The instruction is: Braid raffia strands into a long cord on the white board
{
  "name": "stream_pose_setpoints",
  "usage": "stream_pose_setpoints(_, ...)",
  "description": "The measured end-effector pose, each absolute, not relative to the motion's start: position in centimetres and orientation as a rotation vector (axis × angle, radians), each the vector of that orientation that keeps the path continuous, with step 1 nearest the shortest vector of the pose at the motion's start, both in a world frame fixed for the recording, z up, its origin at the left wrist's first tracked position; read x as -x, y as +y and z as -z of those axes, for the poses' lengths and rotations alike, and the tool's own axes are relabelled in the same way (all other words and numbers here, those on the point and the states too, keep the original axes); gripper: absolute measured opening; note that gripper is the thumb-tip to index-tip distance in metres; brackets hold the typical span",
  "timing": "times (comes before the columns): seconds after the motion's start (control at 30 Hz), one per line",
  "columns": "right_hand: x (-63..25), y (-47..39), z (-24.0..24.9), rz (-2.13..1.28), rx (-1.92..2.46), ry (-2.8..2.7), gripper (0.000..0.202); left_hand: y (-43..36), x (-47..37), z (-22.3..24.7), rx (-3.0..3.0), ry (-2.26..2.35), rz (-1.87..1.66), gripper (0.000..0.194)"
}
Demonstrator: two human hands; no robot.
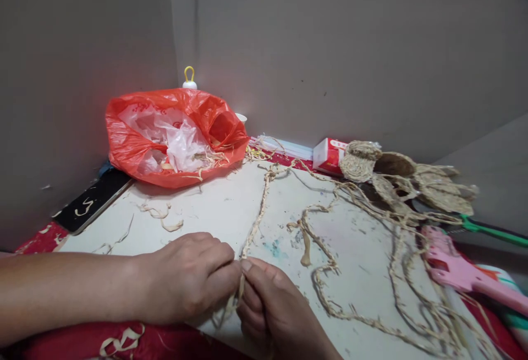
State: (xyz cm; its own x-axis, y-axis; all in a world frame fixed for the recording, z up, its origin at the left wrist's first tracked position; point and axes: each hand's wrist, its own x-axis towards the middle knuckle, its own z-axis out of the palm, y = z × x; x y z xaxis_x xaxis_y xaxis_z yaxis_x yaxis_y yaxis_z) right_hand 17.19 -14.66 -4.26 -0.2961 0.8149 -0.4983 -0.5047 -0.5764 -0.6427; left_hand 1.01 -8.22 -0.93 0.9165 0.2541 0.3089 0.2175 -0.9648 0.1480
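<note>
A thin braided straw cord (pixel 259 214) runs across the white board toward me, and its near end passes between my two hands. My right hand (pixel 274 305) is closed, pinching the cord between thumb and fingers. Against it, my left hand (pixel 193 277) is curled with its knuckles up, the fingertips at the same spot on the cord. Loose strands (pixel 234 300) hang blurred below the pinch. More of the rough cord (pixel 330 299) lies in long loops to the right of my hands.
A red plastic bag (pixel 144 170) with straw scraps stands at the back left, beside a black phone (pixel 93 203). Woven straw pieces (pixel 358 162) lean near a red-white box (pixel 325 153). A pink glue gun (pixel 457 272) lies at right. Grey walls (pixel 330 46) enclose the white board (pixel 223 206).
</note>
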Motion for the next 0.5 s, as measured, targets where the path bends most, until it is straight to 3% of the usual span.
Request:
stream_pose_setpoints(0.33, -17.4, -14.2, 4.6, -1.885, 1.158, -0.444, 0.042, -4.6, -0.2, -1.5, -1.723, 0.769, -0.155, 0.017)
stream_pose_setpoints(0.5, -17.4, -14.0, 4.5, -1.781, 1.298, -0.464, 0.049, 0.6, 1.8, -0.8, -1.722, 0.937, -0.216, 0.020)
